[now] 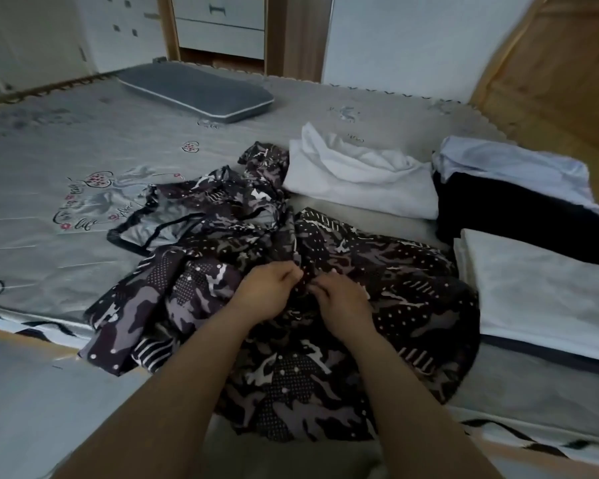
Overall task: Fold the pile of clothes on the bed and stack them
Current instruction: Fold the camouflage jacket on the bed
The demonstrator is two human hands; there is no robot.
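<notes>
A dark patterned garment with white dots and grey shapes lies crumpled across the near edge of the bed. My left hand and my right hand sit close together at its middle, each pinching a bit of the fabric. A white garment lies loosely folded behind it. To the right is a stack with a pale blue piece on a black one. A folded white piece lies nearer, at the right edge.
A grey pillow lies at the far side of the bed. White drawers and wooden panels stand behind it. A wooden headboard rises at the right. The bed sheet is grey with printed figures.
</notes>
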